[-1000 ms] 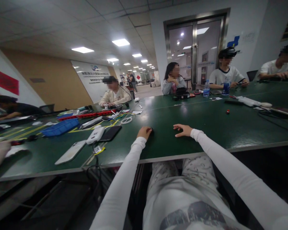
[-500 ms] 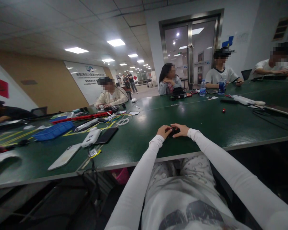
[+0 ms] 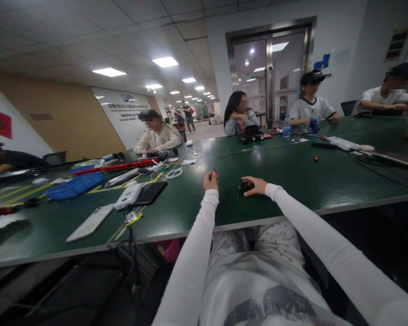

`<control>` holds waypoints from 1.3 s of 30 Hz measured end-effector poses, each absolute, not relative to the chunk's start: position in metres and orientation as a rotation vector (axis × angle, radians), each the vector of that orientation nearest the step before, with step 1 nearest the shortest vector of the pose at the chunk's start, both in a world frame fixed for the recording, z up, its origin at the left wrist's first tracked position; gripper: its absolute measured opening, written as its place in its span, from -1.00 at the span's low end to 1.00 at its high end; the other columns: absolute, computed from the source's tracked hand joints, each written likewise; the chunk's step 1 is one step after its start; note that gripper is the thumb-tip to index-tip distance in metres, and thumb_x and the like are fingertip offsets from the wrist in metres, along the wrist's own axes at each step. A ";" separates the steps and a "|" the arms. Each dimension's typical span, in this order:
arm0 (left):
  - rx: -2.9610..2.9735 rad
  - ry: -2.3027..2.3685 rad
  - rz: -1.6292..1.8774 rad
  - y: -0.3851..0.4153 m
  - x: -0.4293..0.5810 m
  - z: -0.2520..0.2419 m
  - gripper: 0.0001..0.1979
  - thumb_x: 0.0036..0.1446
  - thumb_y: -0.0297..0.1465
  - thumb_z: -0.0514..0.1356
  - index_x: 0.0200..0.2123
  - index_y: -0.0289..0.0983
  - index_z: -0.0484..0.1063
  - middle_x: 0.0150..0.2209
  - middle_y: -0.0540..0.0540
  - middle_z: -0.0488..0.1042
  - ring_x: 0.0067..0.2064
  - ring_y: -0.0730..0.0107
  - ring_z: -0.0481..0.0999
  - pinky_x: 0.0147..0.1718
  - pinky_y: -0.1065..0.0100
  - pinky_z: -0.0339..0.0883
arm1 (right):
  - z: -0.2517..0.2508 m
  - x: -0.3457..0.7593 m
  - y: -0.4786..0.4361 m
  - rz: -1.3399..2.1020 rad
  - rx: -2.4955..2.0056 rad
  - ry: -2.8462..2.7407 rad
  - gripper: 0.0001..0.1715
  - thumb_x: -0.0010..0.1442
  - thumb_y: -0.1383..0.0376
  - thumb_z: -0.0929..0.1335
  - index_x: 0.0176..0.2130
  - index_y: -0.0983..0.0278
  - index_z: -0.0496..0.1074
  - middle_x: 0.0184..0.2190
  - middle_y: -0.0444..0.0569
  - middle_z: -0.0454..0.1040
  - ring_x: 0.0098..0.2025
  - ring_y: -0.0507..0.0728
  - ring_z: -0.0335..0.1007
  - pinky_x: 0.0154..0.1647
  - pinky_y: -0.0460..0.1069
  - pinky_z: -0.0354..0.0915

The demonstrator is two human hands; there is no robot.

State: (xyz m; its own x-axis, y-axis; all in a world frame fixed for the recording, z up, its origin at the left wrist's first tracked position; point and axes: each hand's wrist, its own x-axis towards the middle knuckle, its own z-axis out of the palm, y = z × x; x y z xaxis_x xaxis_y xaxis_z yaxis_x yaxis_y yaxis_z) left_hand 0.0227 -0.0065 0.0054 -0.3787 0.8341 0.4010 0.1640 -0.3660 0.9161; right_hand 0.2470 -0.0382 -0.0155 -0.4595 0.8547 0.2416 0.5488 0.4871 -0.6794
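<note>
My right hand [image 3: 256,186] is closed around a small black part [image 3: 245,187] on the green table [image 3: 190,208]; its exact kind is too small to make out. To the left and apart from it, my left hand [image 3: 211,181] is raised slightly over the table. Its fingers pinch a tiny dark piece [image 3: 215,171], of which only the tip shows above the fingertips. White sleeves cover both arms.
Left of my hands lie a black phone [image 3: 151,193], a white device [image 3: 129,195], a white phone [image 3: 90,222] and a blue tray [image 3: 75,185]. A small red object [image 3: 316,158] lies to the right. Several people sit around the table.
My left hand has moved left, away from the black part, with a tiny dark piece in its fingers. My right hand has stayed on the black part.
</note>
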 end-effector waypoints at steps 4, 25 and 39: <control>1.167 1.462 1.908 -0.007 0.015 0.009 -0.72 -0.04 -0.30 0.03 -0.27 -0.36 0.28 -0.36 -0.14 0.41 -0.38 0.46 0.41 -0.54 0.48 0.24 | -0.015 0.247 -0.038 0.704 -1.145 -2.179 -0.05 -0.31 0.02 0.41 0.05 0.16 0.07 -0.07 -0.02 0.29 -0.10 0.17 0.25 -0.06 0.11 0.11; 2.477 1.348 0.925 -0.044 0.049 0.006 -0.78 0.06 -0.38 -0.06 -0.20 -0.26 0.19 -0.28 -0.09 0.40 -0.24 0.41 0.40 -0.23 0.33 0.23 | -0.019 0.246 -0.037 0.684 -1.089 -2.175 -0.07 -0.29 0.05 0.41 0.05 0.16 0.05 -0.10 -0.05 0.32 -0.14 0.12 0.27 -0.09 0.08 0.15; 2.036 2.228 1.021 -0.047 -0.144 0.025 -0.79 0.03 -0.38 -0.05 -0.22 -0.25 0.19 -0.27 -0.09 0.43 -0.23 0.39 0.41 -0.21 0.35 0.20 | -0.015 0.249 -0.042 0.777 -1.091 -2.174 -0.13 -0.22 0.08 0.40 0.05 0.18 0.05 -0.07 -0.03 0.29 -0.12 0.12 0.25 -0.06 0.11 0.14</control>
